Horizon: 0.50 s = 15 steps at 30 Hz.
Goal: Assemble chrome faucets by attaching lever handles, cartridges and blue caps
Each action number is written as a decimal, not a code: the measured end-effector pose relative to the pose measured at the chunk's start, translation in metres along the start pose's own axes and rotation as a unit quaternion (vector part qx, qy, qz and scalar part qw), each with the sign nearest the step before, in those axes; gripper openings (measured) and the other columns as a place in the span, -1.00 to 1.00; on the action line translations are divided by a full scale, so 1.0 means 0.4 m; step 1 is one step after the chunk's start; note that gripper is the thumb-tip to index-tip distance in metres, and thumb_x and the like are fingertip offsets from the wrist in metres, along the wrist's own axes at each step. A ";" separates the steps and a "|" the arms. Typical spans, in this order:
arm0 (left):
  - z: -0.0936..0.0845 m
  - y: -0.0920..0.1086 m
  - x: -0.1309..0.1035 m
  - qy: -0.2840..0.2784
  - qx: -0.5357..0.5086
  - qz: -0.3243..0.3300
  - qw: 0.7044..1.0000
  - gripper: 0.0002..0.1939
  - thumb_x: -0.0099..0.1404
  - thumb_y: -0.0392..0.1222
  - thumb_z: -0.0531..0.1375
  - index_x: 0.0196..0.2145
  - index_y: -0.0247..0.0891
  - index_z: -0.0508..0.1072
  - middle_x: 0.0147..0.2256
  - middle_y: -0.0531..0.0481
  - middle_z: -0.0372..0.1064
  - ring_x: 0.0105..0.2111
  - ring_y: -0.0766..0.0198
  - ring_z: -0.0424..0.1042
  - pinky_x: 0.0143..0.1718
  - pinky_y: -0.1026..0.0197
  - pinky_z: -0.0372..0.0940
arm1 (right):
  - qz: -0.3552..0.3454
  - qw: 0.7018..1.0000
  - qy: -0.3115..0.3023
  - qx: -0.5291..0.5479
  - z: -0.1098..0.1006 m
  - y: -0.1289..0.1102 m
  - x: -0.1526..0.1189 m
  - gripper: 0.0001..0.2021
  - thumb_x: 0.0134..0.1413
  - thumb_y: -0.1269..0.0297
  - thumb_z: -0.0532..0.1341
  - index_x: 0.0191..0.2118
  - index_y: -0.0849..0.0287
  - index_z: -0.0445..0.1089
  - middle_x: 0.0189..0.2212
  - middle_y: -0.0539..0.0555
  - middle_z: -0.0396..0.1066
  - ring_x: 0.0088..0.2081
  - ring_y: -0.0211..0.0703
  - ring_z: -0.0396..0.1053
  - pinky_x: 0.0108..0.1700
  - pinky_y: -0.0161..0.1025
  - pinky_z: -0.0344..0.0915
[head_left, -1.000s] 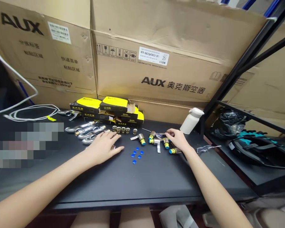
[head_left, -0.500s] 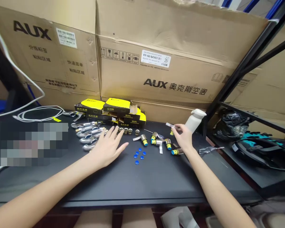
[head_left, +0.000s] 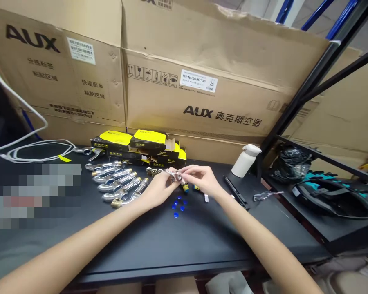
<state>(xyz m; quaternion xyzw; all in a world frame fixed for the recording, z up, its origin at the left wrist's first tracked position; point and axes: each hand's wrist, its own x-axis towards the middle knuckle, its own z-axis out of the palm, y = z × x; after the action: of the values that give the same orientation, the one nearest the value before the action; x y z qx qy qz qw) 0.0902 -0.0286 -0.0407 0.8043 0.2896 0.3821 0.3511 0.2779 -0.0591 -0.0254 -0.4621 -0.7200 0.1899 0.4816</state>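
Observation:
My left hand (head_left: 159, 190) and my right hand (head_left: 204, 179) meet at the middle of the table. Between their fingertips is a small shiny metal part (head_left: 175, 175), mostly hidden, its exact kind unclear. Both hands are closed on it. Beneath and beside the fingers lie yellow-and-blue cartridge-like pieces with metal tabs (head_left: 185, 188), partly covered by the right hand. Several small blue discs (head_left: 176, 214) are scattered just in front. Left of my left hand lie several chrome fittings with brass threaded ends (head_left: 116, 179). Small brass-coloured rings (head_left: 154, 172) stand behind my left hand.
Black-and-yellow boxes (head_left: 149, 141) are stacked at the back against large cardboard cartons (head_left: 202, 98). A white bottle (head_left: 245, 161) and a long black object (head_left: 235, 192) are on the right. A white cable (head_left: 39, 149) is coiled at left, with a rack post (head_left: 294, 102) at right.
My right hand has come left from beside the bottle to meet my left hand. The left hand, spread over the fittings before, has moved right and closed. The view has shifted slightly.

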 end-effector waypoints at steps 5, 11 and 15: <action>0.008 -0.044 -0.020 -0.011 -0.055 -0.076 0.996 -0.66 0.21 0.06 0.18 -0.21 -0.26 0.47 -0.24 -0.07 0.47 -0.27 0.11 0.45 -0.27 0.15 0.33 | 0.134 0.986 0.004 -0.102 -0.137 0.128 0.013 -0.82 0.00 0.26 0.32 -0.30 0.27 0.49 -0.30 0.18 0.52 -0.25 -0.07 0.48 -0.12 -0.14 0.40; 0.018 -0.064 -0.019 0.015 -0.108 -0.118 0.987 -0.74 0.20 -0.09 0.16 -0.19 -0.26 0.40 -0.19 -0.07 0.43 -0.16 0.12 0.41 -0.09 0.12 0.28 | 0.203 0.958 -0.092 -0.181 -0.149 0.203 0.000 -0.81 0.18 0.23 0.23 -0.29 0.30 0.40 -0.43 -0.01 0.42 -0.45 -0.32 0.39 -0.36 -0.29 0.39; 0.012 -0.056 -0.018 -0.006 -0.127 -0.113 0.985 -0.87 0.12 -0.23 0.13 -0.33 -0.26 0.38 -0.27 -0.03 0.41 -0.18 0.13 0.40 -0.04 0.11 0.26 | 0.148 0.967 -0.038 -0.202 -0.138 0.172 0.004 -0.88 0.11 0.33 0.24 -0.39 0.27 0.39 -0.46 0.04 0.42 -0.42 -0.26 0.37 -0.31 -0.28 0.34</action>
<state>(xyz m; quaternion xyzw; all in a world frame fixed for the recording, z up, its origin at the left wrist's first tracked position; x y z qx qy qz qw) 0.0861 -0.0223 -0.0636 0.7175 0.3259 0.3692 0.4926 0.3591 -0.0328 -0.0485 -0.6438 -0.6845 0.1272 0.3175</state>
